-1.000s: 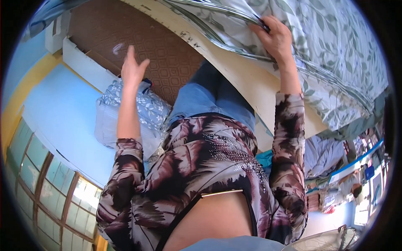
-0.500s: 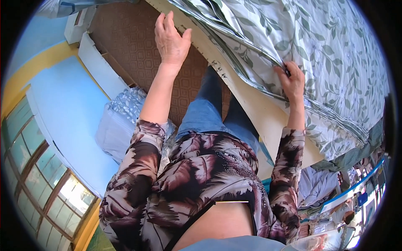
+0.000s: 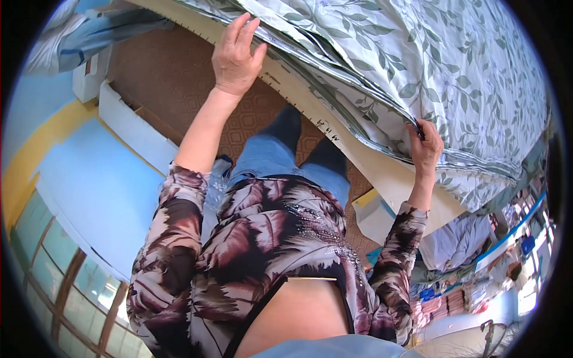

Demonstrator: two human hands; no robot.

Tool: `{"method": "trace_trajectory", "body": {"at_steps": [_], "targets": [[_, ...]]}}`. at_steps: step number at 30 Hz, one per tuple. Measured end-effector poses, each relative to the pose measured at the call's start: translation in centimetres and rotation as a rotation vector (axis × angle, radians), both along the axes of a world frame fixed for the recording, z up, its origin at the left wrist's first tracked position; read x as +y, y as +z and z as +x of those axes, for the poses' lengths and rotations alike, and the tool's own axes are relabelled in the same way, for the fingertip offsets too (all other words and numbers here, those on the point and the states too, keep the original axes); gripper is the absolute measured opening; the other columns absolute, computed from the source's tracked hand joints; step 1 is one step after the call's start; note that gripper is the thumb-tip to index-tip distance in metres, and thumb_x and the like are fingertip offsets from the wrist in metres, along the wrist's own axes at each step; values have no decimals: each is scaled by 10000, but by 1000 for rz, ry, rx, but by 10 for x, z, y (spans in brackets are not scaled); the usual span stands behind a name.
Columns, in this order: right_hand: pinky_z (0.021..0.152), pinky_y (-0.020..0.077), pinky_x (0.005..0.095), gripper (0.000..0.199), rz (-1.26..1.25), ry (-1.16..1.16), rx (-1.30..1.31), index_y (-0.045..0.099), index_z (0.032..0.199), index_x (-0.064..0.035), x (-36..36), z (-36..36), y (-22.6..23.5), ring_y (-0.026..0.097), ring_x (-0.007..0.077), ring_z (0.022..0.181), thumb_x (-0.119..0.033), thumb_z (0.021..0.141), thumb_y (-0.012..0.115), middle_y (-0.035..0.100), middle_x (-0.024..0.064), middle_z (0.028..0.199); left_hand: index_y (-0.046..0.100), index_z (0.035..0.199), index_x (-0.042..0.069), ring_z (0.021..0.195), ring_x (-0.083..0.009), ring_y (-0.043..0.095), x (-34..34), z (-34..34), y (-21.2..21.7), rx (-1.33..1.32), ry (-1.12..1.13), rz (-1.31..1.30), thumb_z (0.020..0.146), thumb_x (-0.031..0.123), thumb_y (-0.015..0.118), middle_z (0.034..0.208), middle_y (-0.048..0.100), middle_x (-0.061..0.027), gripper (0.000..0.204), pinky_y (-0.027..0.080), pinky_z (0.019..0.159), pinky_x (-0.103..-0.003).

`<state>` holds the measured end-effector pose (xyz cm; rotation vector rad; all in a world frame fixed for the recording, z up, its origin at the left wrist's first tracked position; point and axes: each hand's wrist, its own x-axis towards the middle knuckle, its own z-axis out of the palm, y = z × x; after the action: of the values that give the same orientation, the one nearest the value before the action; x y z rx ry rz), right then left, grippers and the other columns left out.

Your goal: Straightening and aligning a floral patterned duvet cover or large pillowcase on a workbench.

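Layers of white fabric (image 3: pixel 441 89) with a green leaf print are spread over a pale table (image 3: pixel 382 179), their edges lying close to its front. My left hand (image 3: pixel 234 62) is open, fingers stretched and thumb apart, at the fabric's near edge on the far left. Whether its fingertips touch the cloth I cannot tell. Farther right, my right hand (image 3: pixel 427 149) is closed, thumb and fingers pinching the edge of the fabric layers. Something small and dark shows at those fingertips; its kind is not clear.
Dark marks run along the table's edge. A brown patterned floor (image 3: pixel 179 83) lies beneath. At the left are a blue wall (image 3: pixel 89 173) and a paned window (image 3: pixel 65 286). Grey cloth (image 3: pixel 456 241) is heaped at the right. A bluish cloth (image 3: pixel 107 39) hangs at the upper left.
My view has shifted along the table. My left hand has come closer to the fabric edge, while my right hand still pinches the cloth.
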<state>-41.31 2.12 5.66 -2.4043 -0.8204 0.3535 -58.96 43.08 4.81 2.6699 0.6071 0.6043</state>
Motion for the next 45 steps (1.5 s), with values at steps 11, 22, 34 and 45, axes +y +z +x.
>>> {"method": "trace_trajectory", "body": {"at_steps": [11,22,34,45], "targets": [[681,508,330,225,-20,-195,-120,675,988,-69,7,-31,7,652,273,749,-56,792,784,669,91,888,651,1199,167,1005,-213,613,48,42,14,211,-677,175,703,251,824,1129,634,-14,532,450,915,-386],[689,496,318,206,-16,-201,-59,660,983,-44,13,-39,6,623,262,745,-51,813,775,640,106,859,691,1110,130,959,-253,627,36,59,6,284,-441,-124,792,178,762,1026,653,-36,329,470,853,-378],[689,496,323,185,1,-208,9,656,985,-37,7,-20,-8,624,264,740,-58,833,758,646,106,856,689,990,141,898,-281,656,78,110,-7,435,-730,-146,868,248,681,899,682,-67,162,501,713,-420],[678,495,334,188,-18,-215,57,653,988,-36,7,-14,-15,631,267,739,-65,833,755,649,112,870,672,934,90,714,-327,626,88,142,-14,759,-517,-215,918,360,640,741,641,-124,273,472,647,-404]]}}
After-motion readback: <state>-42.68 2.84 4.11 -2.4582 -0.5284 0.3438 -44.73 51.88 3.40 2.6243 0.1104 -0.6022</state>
